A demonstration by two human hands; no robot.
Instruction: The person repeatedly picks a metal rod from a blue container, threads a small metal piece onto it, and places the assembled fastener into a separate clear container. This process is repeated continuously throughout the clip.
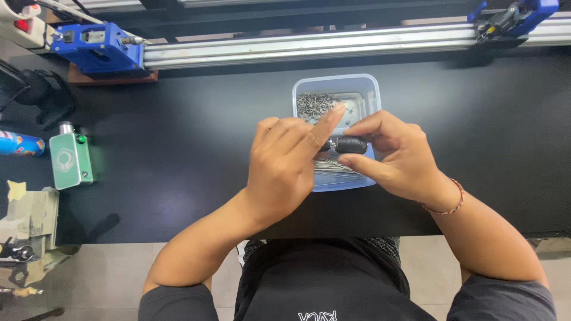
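My right hand (395,154) pinches a small black barrel-shaped tool handle (351,144) between thumb and fingers, held level over a clear plastic tray (370,89). My left hand (285,169) meets the tool's left end, its index finger stretched out toward the tray's back; what its other fingers grip is hidden. The tray holds a heap of small metal parts (314,106) at the back and thin metal wires (336,169) at the front, partly covered by my hands.
The black table (178,148) carries a green box-shaped device (70,159) at the left, beside a blue can (21,144). An aluminium rail (309,44) with blue brackets (98,47) runs along the back. Clutter of tape and tools lies at lower left.
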